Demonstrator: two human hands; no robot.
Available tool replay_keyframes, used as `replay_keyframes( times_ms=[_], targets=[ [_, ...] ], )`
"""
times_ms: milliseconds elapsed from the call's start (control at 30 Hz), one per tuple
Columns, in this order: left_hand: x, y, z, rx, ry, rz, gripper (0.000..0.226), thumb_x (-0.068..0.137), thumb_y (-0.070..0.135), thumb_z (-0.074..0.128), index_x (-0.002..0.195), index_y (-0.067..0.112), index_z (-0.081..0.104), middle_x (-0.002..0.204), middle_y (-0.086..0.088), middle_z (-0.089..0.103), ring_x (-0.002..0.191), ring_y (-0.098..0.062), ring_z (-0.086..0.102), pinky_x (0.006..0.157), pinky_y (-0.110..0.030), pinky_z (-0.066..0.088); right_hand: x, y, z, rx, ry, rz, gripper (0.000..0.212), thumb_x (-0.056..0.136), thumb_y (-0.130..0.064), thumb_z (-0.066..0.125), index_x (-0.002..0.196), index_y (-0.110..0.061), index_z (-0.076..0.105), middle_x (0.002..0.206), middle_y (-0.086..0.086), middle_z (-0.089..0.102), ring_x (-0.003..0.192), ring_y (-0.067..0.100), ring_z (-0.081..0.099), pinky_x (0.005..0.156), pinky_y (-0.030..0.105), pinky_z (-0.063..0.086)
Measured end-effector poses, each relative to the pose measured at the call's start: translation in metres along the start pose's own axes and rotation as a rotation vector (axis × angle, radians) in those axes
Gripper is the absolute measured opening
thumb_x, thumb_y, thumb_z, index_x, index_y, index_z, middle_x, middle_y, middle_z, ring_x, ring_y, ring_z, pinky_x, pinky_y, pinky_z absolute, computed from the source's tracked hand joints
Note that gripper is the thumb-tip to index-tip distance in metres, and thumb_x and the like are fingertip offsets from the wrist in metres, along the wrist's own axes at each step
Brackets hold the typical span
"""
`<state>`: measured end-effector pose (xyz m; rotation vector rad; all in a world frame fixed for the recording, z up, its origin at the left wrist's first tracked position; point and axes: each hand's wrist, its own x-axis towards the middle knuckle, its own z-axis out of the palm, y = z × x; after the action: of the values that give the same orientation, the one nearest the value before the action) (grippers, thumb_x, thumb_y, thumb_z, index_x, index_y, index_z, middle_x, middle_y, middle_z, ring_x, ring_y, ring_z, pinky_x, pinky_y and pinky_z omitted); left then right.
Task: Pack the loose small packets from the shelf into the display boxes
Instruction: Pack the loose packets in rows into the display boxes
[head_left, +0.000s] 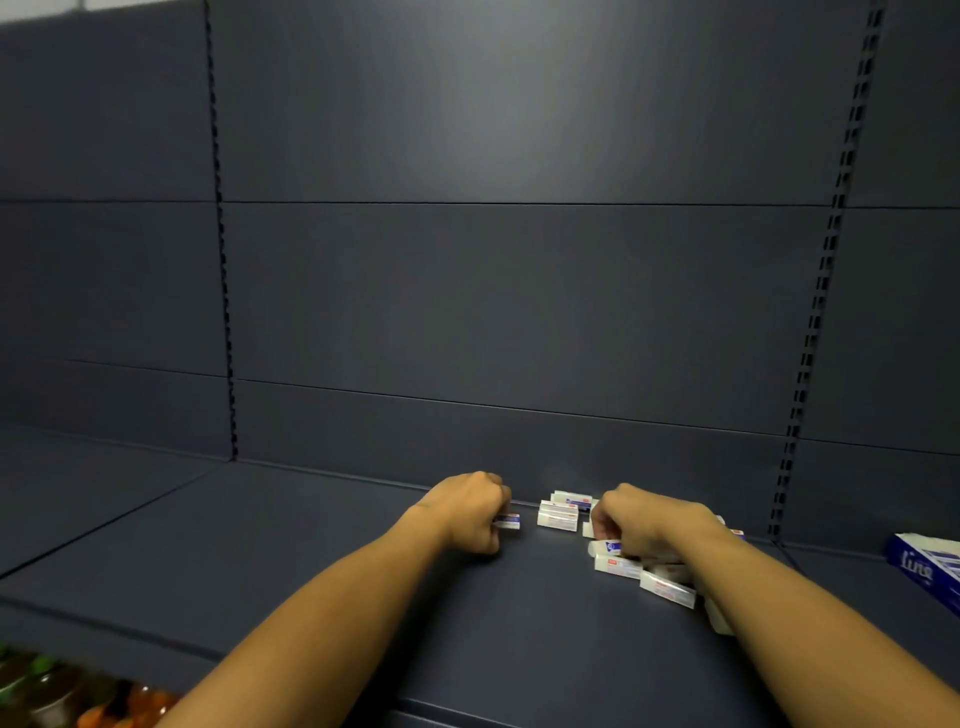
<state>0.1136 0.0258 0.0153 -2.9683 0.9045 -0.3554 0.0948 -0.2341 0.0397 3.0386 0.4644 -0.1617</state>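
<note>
Several small white packets with blue and red print lie on the dark shelf (311, 545) near its back wall. My left hand (467, 512) is curled into a fist and grips one small packet (508, 521) that sticks out of it. A short stack of packets (558, 515) stands between my hands. My right hand (641, 525) reaches over a scattered heap of packets (644, 571) with its fingers curled down among them; whether it holds one is hidden. A blue and white display box (927, 569) lies at the far right edge, partly cut off.
The grey back panel (519, 286) rises behind the shelf, with slotted uprights at left (223, 291) and right (818, 322). Bottles or jars in green and orange (67, 691) show on a lower level at the bottom left.
</note>
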Motion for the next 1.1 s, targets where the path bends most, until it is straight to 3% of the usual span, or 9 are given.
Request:
replay_keyframes(
  times_ms=[133,233,433,633,833,967,1100],
  targets=[
    [-0.003,-0.006,-0.004,-0.017,0.039,0.01,0.029,0.076,0.028,0.069,0.101,0.016,0.062,0.106,-0.002,0.057,0.082,-0.02,0.052,0.064,-0.029,0.04,-0.002,-0.003,0.002,0.037,0.046,0.05,0.026,0.076,0.0,0.064,0.093,-0.019,0.068,0.099,-0.001,0.063,0.084,0.02,0.064,0.064,0.028,0.053],
    [-0.002,-0.009,-0.009,-0.04,0.081,0.029,0.024,0.078,0.028,0.066,0.099,0.017,0.062,0.105,-0.001,0.057,0.081,-0.018,0.052,0.064,-0.029,0.04,-0.005,-0.006,0.0,0.087,0.119,0.083,0.017,0.071,-0.009,0.07,0.082,-0.02,0.063,0.09,0.0,0.063,0.081,0.023,0.066,0.061,0.033,0.053],
    [0.012,-0.003,-0.018,-0.072,0.123,0.08,0.024,0.085,0.026,0.064,0.107,0.017,0.066,0.111,0.0,0.058,0.092,-0.023,0.06,0.076,-0.034,0.054,-0.024,-0.007,-0.006,0.11,0.265,0.149,0.015,0.076,-0.027,0.074,0.086,-0.022,0.064,0.093,-0.002,0.063,0.081,0.017,0.061,0.067,0.033,0.053],
    [0.032,0.025,-0.015,-0.127,0.122,0.167,0.027,0.088,0.03,0.068,0.111,0.017,0.068,0.114,0.002,0.056,0.094,-0.02,0.058,0.077,-0.036,0.053,-0.059,0.0,-0.003,0.099,0.332,0.267,0.024,0.082,-0.013,0.064,0.105,-0.017,0.072,0.104,-0.003,0.061,0.092,0.017,0.061,0.079,0.034,0.057],
    [0.05,0.068,-0.01,-0.142,0.113,0.277,0.024,0.09,0.023,0.066,0.111,0.012,0.07,0.116,-0.002,0.057,0.098,-0.024,0.06,0.084,-0.04,0.055,-0.103,0.017,0.003,0.062,0.342,0.399,0.017,0.08,-0.01,0.066,0.096,-0.015,0.071,0.103,0.0,0.059,0.09,0.021,0.062,0.078,0.037,0.057],
    [0.06,0.095,-0.009,-0.144,0.111,0.33,0.025,0.088,0.015,0.063,0.112,0.013,0.07,0.117,-0.003,0.058,0.1,-0.025,0.06,0.084,-0.039,0.055,-0.13,0.03,0.006,0.054,0.342,0.465,0.025,0.079,-0.008,0.066,0.102,-0.016,0.069,0.108,0.001,0.06,0.092,0.021,0.062,0.08,0.039,0.058],
    [0.066,0.126,-0.013,-0.125,0.131,0.382,0.024,0.093,0.025,0.064,0.114,0.014,0.069,0.118,-0.004,0.058,0.101,-0.026,0.06,0.085,-0.038,0.054,-0.157,0.044,0.012,0.056,0.354,0.505,0.027,0.082,-0.008,0.068,0.103,-0.025,0.064,0.107,-0.002,0.058,0.09,0.017,0.059,0.08,0.035,0.057]
  ],
)
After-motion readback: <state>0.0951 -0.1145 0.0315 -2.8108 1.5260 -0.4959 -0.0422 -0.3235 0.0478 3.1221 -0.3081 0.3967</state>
